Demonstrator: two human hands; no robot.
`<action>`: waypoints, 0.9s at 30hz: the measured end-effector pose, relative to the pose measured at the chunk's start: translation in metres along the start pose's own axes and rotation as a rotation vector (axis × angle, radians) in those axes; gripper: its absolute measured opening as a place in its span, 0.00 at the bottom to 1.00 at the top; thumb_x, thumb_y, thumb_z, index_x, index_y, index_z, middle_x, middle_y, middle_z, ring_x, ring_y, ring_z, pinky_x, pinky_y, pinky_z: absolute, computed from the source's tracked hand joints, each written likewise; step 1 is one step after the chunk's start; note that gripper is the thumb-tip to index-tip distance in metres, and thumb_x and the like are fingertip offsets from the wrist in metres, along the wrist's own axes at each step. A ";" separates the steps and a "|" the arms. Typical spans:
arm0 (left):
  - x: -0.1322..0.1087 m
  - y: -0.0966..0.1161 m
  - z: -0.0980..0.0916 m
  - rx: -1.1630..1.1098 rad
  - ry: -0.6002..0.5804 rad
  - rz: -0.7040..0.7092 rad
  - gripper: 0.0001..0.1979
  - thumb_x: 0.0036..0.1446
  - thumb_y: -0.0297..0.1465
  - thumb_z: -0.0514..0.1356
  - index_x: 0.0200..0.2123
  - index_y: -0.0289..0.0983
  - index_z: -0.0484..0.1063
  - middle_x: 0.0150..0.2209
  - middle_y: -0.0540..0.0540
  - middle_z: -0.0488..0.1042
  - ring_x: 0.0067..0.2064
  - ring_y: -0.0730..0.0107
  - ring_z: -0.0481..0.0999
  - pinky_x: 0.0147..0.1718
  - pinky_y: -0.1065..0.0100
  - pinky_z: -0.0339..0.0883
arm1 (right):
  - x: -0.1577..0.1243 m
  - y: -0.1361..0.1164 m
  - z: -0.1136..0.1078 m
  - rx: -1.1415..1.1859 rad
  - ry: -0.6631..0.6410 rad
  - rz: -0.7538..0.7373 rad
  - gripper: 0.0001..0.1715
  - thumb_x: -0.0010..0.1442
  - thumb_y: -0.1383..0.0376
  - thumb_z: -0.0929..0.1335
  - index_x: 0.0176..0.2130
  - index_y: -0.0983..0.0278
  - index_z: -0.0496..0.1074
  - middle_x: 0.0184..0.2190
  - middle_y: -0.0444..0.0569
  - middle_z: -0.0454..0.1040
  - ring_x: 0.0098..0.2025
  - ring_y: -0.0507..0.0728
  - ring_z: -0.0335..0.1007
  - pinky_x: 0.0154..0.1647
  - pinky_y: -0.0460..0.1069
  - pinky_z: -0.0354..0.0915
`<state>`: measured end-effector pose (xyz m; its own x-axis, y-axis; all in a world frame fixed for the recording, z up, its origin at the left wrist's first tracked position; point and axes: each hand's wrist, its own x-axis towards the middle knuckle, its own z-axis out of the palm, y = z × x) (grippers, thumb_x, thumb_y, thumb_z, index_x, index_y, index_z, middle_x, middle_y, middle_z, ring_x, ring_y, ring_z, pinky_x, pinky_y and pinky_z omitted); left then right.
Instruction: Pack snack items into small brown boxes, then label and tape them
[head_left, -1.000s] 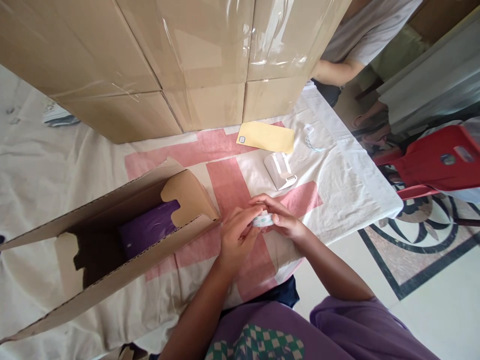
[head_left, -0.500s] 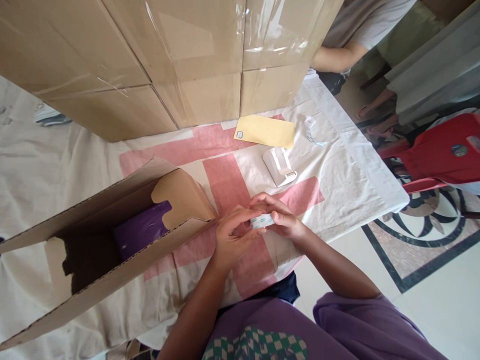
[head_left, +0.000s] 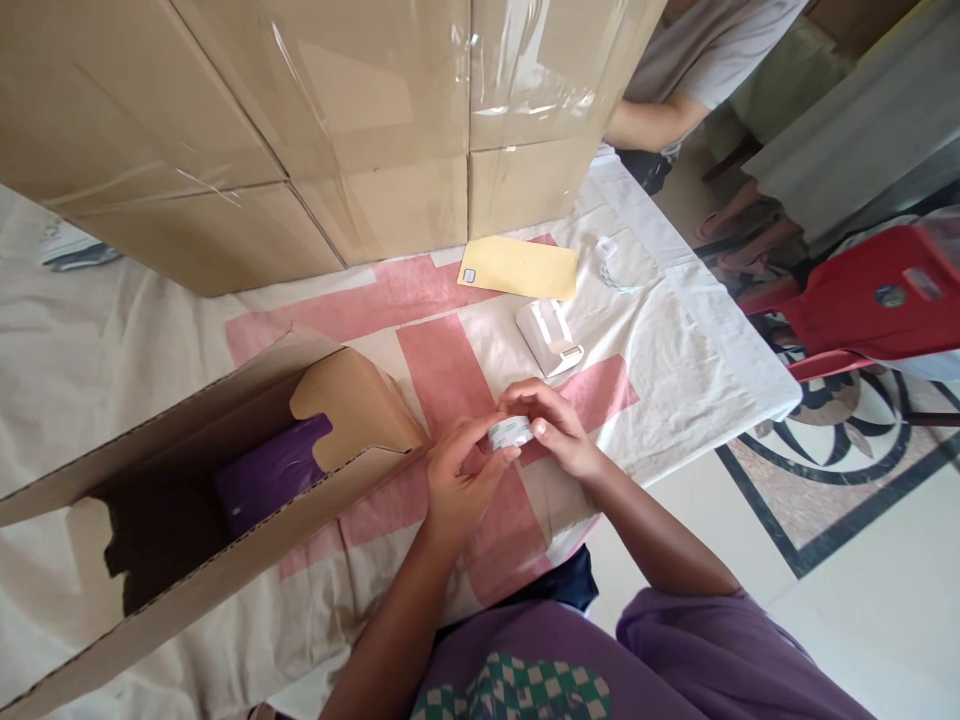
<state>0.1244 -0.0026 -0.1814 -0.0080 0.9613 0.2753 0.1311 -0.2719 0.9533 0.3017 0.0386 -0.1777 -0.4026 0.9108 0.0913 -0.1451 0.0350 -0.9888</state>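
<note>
A small roll of white tape [head_left: 510, 432] with greenish print is held between my two hands above the table. My left hand [head_left: 461, 470] pinches it from the left, thumb below and fingers above. From the right, my right hand [head_left: 559, 430] grips its edge, with the thumb in front and the fingers curled behind. Just beyond my hands stands a white tape dispenser [head_left: 549, 340]. Behind that lies a yellow envelope [head_left: 517, 268] with a small label in one corner. A loose curl of printed tape strip [head_left: 611, 270] rests farther right.
Large taped cardboard boxes [head_left: 315, 130] are stacked at the back. An open carton [head_left: 225, 580] with a purple package [head_left: 274, 470] inside stands on the left. Another person's arm [head_left: 652, 122] shows behind the boxes. A red chair [head_left: 862, 300] is at right, past the table edge.
The tape roll has turned slightly between my fingers, showing a rounder outline. Both hands keep hold of it. The whole view has shifted a little.
</note>
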 end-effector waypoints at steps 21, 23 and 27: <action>0.059 0.009 0.054 0.340 -0.176 -0.195 0.51 0.51 0.35 0.74 0.72 0.33 0.52 0.70 0.25 0.62 0.72 0.35 0.61 0.67 0.39 0.59 | 0.107 -0.041 -0.095 -1.193 0.458 -0.127 0.15 0.62 0.61 0.69 0.45 0.66 0.81 0.29 0.48 0.78 0.28 0.56 0.69 0.37 0.52 0.65; 0.072 0.003 0.066 0.306 -0.199 -0.216 0.54 0.50 0.36 0.75 0.72 0.30 0.50 0.70 0.22 0.60 0.72 0.35 0.61 0.67 0.40 0.61 | 0.108 -0.037 -0.093 -1.277 0.397 -0.130 0.14 0.63 0.63 0.68 0.45 0.66 0.81 0.33 0.51 0.80 0.30 0.57 0.71 0.37 0.52 0.65; 0.083 -0.012 0.087 0.279 -0.219 -0.142 0.52 0.52 0.41 0.73 0.71 0.31 0.50 0.69 0.23 0.62 0.72 0.37 0.62 0.67 0.42 0.62 | 0.103 -0.034 -0.090 -1.371 0.315 -0.155 0.14 0.65 0.63 0.66 0.47 0.64 0.78 0.39 0.54 0.82 0.34 0.59 0.73 0.36 0.51 0.64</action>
<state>0.2084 0.0843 -0.1812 0.1625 0.9834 0.0813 0.4087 -0.1420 0.9016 0.3468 0.1686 -0.1454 -0.2222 0.9068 0.3583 0.8847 0.3420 -0.3168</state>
